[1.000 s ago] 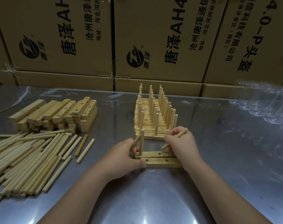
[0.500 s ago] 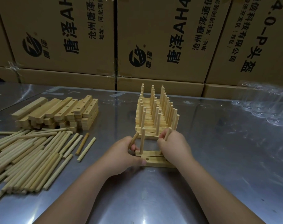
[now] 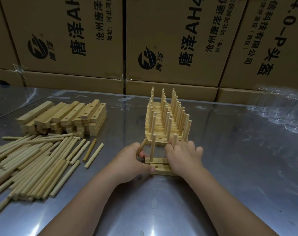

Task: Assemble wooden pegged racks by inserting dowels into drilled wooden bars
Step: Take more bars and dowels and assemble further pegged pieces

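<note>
clamping left grip (image 3: 131,160) on slanted dowel (image 3: 142,145), right grip (image 3: 184,155) on upright dowel (image 3: 174,140), before 唐泽 boxes (image 3: 178,40).

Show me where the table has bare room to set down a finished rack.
Widest bare patch: table right of the right hand, between the finished racks and the clear plastic. A narrower strip lies between the stack of drilled bars and the racks. Crowded: the left side, under loose dowels.

Bare counter (image 3: 229,167) lies open to the right; loose dowels (image 3: 34,159) crowd the left, finished racks (image 3: 161,133) block straight ahead.
</note>
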